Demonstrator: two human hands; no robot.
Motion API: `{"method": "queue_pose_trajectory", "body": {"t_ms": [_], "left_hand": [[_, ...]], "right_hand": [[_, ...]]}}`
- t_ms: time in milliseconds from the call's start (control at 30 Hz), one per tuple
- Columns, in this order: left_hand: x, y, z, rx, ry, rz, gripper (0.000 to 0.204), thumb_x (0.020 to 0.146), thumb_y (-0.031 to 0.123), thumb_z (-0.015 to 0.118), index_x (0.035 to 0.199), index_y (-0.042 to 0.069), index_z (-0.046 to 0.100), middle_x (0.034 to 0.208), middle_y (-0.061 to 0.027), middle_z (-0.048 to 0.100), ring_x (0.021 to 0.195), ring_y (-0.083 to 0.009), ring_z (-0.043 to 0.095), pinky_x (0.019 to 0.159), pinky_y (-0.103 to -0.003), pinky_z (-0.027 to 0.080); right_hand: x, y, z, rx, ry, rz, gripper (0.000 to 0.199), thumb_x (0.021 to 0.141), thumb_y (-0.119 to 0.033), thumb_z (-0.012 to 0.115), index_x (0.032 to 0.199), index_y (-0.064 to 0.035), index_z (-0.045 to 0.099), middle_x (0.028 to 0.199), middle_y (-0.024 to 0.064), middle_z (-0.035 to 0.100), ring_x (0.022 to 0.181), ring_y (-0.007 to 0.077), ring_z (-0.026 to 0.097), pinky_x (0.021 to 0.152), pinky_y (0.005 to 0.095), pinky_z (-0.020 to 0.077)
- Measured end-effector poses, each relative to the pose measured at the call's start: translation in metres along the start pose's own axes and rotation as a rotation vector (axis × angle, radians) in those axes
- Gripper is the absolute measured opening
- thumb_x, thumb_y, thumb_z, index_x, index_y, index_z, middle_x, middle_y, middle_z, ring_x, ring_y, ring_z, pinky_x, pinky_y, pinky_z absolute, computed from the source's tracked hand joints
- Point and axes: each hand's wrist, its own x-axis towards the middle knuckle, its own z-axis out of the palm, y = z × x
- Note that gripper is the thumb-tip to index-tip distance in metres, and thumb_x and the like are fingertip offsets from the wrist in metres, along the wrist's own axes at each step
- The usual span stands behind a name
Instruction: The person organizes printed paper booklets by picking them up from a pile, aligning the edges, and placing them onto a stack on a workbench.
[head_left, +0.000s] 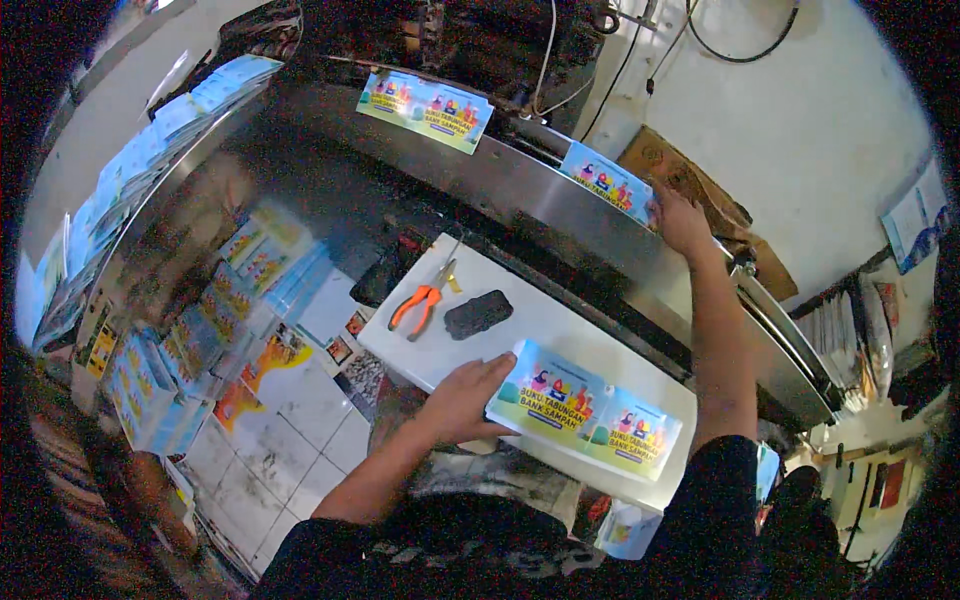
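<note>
My left hand [462, 402] grips the left end of a printed booklet cover [545, 432], light blue and yellow with cartoon figures, held over the white tabletop. Farther off to the right, my right hand [682, 222] has its fingers closed at the right end of another such printed cover [605, 185], which lies along the metal edge of the machine [530, 180]. The fingertips there are partly hidden. One more printed cover [425, 112] rests on the same metal edge, farther left.
Orange-handled pliers [416, 308] and a black phone-like object [478, 315] lie on the white tabletop [600, 350]. Stacks of printed covers [150, 385] stand on the floor at left. A long row of them [150, 160] lines the left ledge. Brown cardboard [665, 160] leans behind my right hand.
</note>
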Motion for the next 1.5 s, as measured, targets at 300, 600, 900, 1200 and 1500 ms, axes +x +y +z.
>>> {"method": "queue_pose_trajectory", "body": {"t_ms": [300,600,900,1200,1500], "left_hand": [[-0.001,-0.001,0.001,0.064,0.040,0.060,0.105,0.069,0.047,0.079,0.146,-0.002,0.027,0.147,-0.0222,0.037,0.125,-0.0415,0.046,0.108,-0.046,0.035],[-0.002,0.008,-0.024,0.033,0.060,0.157,0.116,0.069,0.053,0.078,0.150,-0.003,0.016,0.152,-0.0263,0.027,0.136,-0.0406,0.035,0.114,-0.048,0.026],[-0.008,0.115,-0.002,-1.504,0.189,-0.253,0.062,0.094,0.021,0.063,0.143,-0.003,0.034,0.133,-0.0099,0.051,0.123,-0.0185,0.047,0.104,-0.035,0.038],[-0.037,0.150,-0.010,-1.213,0.160,0.025,0.041,0.094,0.013,0.061,0.130,-0.003,0.050,0.117,-0.0081,0.061,0.107,-0.0117,0.055,0.094,-0.031,0.046],[-0.033,0.122,-0.052,-1.261,0.512,-0.312,0.029,0.099,0.018,0.052,0.119,-0.002,0.056,0.103,-0.0051,0.064,0.096,-0.0120,0.059,0.088,-0.028,0.048]], "right_hand": [[0.014,0.020,0.010,0.165,0.045,0.258,0.032,0.092,-0.033,0.057,0.114,-0.0100,0.061,0.092,0.0197,0.068,0.087,0.0397,0.065,0.079,0.0494,0.0495],[-0.035,0.022,-0.148,0.639,0.485,0.248,0.033,0.098,-0.027,0.047,0.109,-0.0006,0.063,0.093,0.0215,0.067,0.084,0.0324,0.066,0.076,0.0405,0.0505],[-0.238,-0.151,-0.143,1.052,-0.193,0.495,0.037,0.087,-0.023,0.066,0.119,-0.0053,0.059,0.115,0.0190,0.062,0.092,0.0348,0.065,0.086,0.0472,0.0509],[-0.337,-0.205,-0.151,1.467,-0.257,0.289,0.107,0.069,-0.035,0.085,0.150,-0.0040,0.022,0.154,0.0239,0.022,0.138,0.0388,0.031,0.110,0.0453,0.0321],[-0.339,-0.138,-0.150,1.707,0.055,0.741,0.039,0.082,-0.009,0.067,0.118,0.0027,0.059,0.107,0.0108,0.067,0.093,0.0202,0.063,0.087,0.0342,0.0485]]}}
